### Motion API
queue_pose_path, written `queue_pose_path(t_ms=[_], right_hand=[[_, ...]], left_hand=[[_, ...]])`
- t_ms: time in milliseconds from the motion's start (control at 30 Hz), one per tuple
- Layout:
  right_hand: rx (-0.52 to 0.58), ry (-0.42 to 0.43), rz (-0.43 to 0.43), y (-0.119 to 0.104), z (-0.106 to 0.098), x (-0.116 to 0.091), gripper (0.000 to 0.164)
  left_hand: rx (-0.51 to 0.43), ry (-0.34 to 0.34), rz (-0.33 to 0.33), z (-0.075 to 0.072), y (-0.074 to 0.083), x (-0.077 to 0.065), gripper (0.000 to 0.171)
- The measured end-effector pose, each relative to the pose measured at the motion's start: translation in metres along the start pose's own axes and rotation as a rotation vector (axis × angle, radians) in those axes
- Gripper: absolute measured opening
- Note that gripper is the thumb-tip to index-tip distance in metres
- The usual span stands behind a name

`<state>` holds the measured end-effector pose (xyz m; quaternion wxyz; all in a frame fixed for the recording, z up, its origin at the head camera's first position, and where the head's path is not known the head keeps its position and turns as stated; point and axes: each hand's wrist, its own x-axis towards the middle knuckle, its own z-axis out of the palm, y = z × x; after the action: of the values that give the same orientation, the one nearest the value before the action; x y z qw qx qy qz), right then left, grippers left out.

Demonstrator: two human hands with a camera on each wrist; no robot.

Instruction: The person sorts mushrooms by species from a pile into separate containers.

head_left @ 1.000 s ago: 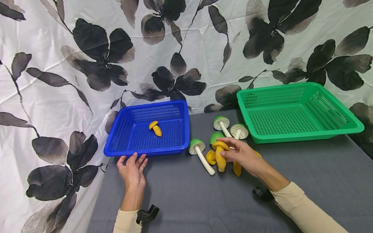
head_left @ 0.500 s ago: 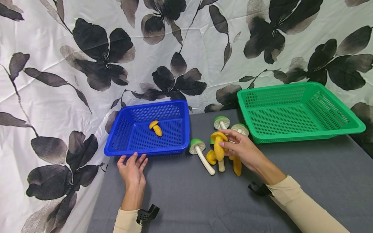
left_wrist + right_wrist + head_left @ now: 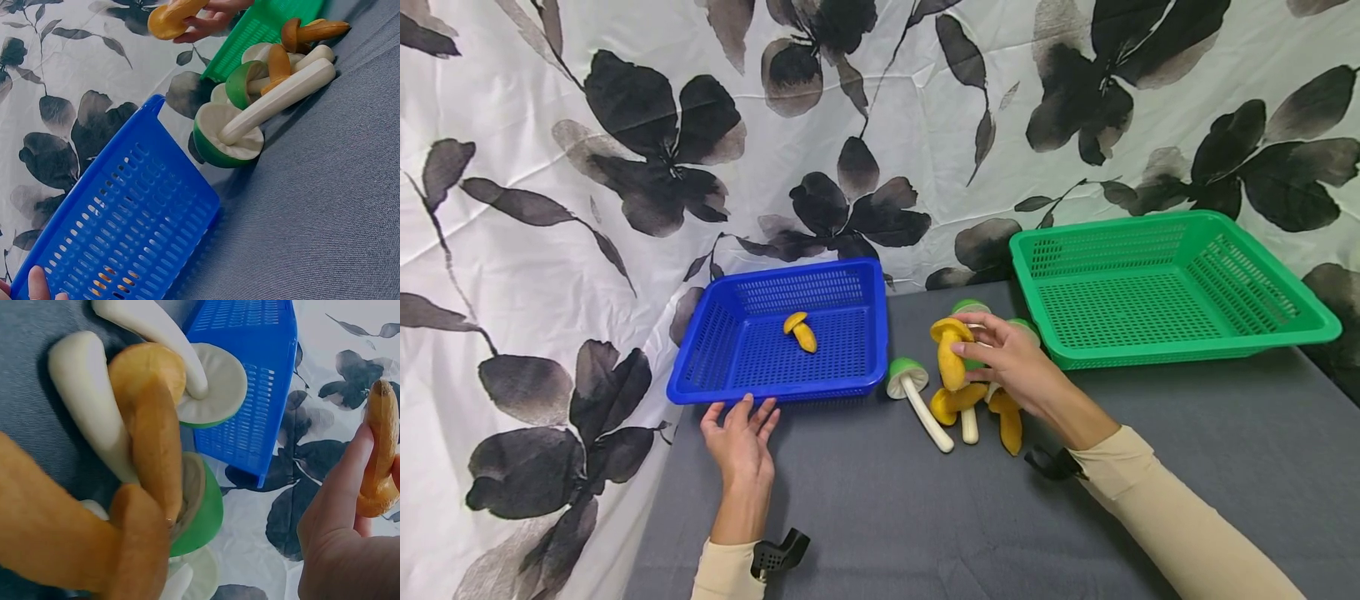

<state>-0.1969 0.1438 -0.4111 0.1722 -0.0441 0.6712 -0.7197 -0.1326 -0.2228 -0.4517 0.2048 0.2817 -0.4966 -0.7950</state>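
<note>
Between the thumb and fingers of my right hand (image 3: 1026,371) a yellow mushroom (image 3: 952,362) is pinched by its stem, cap up, raised over the pile. The right wrist view shows the same yellow mushroom (image 3: 379,444) against the patterned cloth. Beneath it lie more yellow mushrooms (image 3: 1011,425) and several green-capped white mushrooms (image 3: 908,379), partly hidden by the hand. My left hand (image 3: 741,442) has its relaxed fingers at the front rim of the blue basket (image 3: 775,395), palm up. One yellow mushroom (image 3: 801,332) lies inside that basket.
At the back right stands a green basket (image 3: 1187,352), its near left corner close to the pile. Behind both baskets hangs a white cloth (image 3: 865,92) with dark flowers. A grey cloth (image 3: 880,517) covers the table.
My right hand has lifted the yellow mushroom and moved it up and slightly left, uncovering another yellow mushroom lying in the pile. My left hand stays at the blue basket's rim.
</note>
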Motion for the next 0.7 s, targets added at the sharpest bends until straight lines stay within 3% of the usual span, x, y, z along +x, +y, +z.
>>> queue_pose_path(t_ms=[467,700], right_hand=[[0.006,-0.057,0.015,-0.018,0.02,0.044,0.054],[0.012,-0.093,0.02,-0.026,0.034,0.069,0.054]], left_hand=[[0.011,0.01,0.016,0.0,-0.001,-0.001,0.051],[0.016,0.004,0.014,0.0,0.0,-0.002,0.058]])
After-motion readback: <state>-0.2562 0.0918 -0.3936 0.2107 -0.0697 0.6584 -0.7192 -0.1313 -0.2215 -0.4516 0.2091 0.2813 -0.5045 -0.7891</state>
